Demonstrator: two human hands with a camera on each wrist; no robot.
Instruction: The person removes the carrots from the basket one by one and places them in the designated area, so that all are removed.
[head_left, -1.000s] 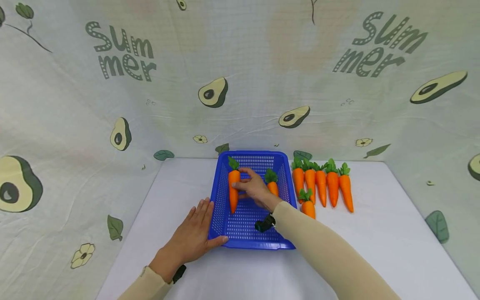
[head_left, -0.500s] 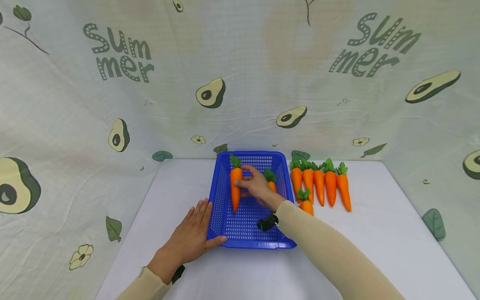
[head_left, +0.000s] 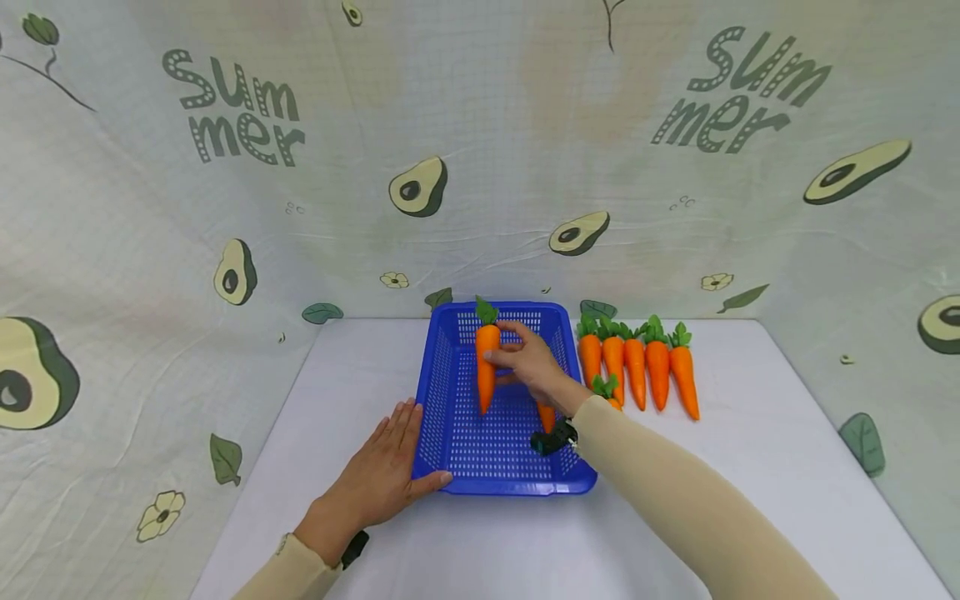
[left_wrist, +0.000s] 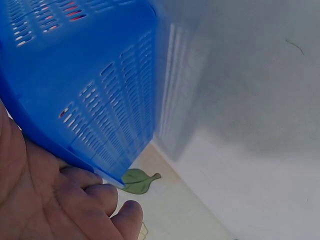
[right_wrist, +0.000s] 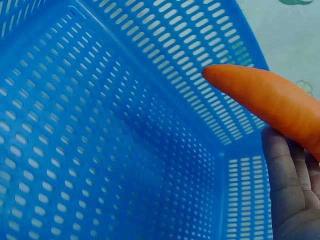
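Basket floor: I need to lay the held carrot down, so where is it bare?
The basket floor is bare on its left half and near end. The right side is crowded: another carrot lies under the right hand.

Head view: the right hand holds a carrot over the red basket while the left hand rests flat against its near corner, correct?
Not quite: the basket is blue, as the head view shows. The right hand does hold the carrot over it, and the left hand rests flat against its near corner.
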